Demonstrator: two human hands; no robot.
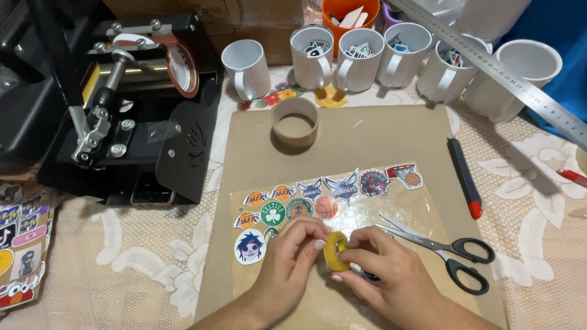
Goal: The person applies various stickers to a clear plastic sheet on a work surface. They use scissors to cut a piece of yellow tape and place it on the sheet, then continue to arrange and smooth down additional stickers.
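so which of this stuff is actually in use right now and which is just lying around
In use:
- left hand and right hand, both on the yellow tape roll
- sticker sheet under the hands

Lying about:
- scissors
- utility knife
- cardboard ring
- white mugs
- steel ruler
- mug press

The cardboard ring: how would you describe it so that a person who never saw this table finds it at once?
Start at the brown board in the middle of the table. The cardboard ring stands near the board's far edge, just in front of the row of white mugs. Unlike the small yellow tape roll in the two hands, it is wide, plain brown and empty, and nobody touches it.
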